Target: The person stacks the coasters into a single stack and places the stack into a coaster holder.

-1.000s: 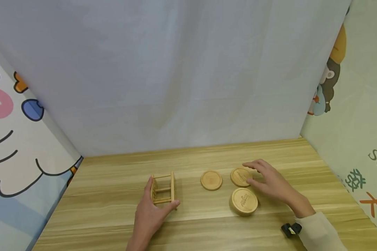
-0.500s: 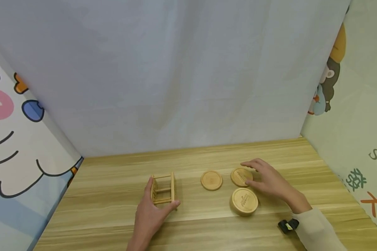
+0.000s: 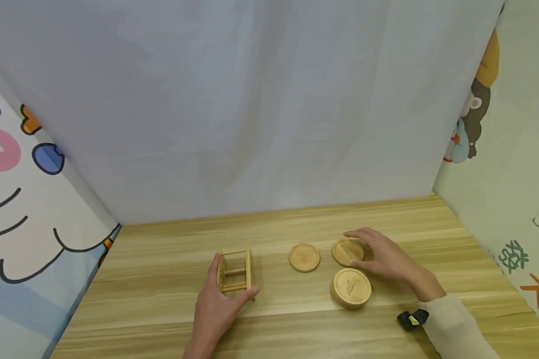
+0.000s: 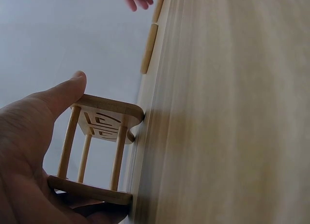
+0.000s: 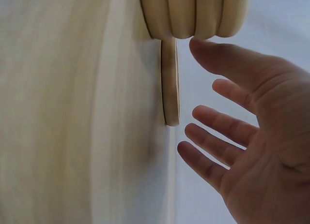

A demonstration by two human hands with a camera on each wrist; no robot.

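Observation:
My left hand (image 3: 215, 311) grips a small wooden coaster holder (image 3: 249, 269) across its two slatted end panels, thumb on the right one. In the left wrist view the holder (image 4: 104, 105) has round dowels joining its boards and nothing between them. With fingers spread and nothing in it, my right hand (image 3: 391, 259) hovers around a round wooden coaster (image 3: 344, 252) lying flat. Its thumb is right at that coaster's near edge. Just in front stands a stack of coasters (image 3: 351, 286) with printed lettering on top; the right wrist view shows several layers in this stack (image 5: 186, 13).
Another coaster (image 3: 304, 258) lies between the holder and the right hand. All of this sits on a wood-grain table (image 3: 292, 331). A grey-white cloth (image 3: 269, 124) hangs along the back edge, and printed cartoon sheets flank both sides. A black strap (image 3: 411, 319) is at the right wrist.
The right hand has shifted very slightly, its thumb and fingers staying around the same coaster. The left hand keeps its hold on the coaster holder. The view has turned slightly.

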